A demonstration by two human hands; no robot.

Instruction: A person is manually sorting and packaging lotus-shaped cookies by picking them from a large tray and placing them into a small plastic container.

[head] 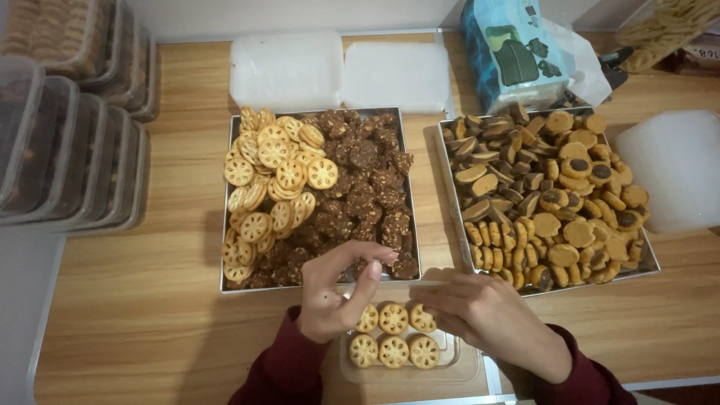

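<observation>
A clear plastic box [461, 366] sits at the table's near edge with several round lattice cookies [393, 334] in two rows. My left hand [334, 289] hovers over the box's far left corner, fingers curled, thumb and forefinger pinched near a cookie; whether it grips one is unclear. My right hand [491, 315] rests on the box's right side, fingers on its far rim. Just beyond stands a metal tray [225, 225] with lattice cookies on the left and dark brown chunky cookies [367, 187] on the right.
A second metal tray [651, 259] at right holds tan and chocolate-topped cookies. White lids [341, 71] lie behind the trays, another white lid [675, 169] at far right. Stacked filled clear boxes [71, 150] stand at left. A blue tissue pack [514, 49] is at the back.
</observation>
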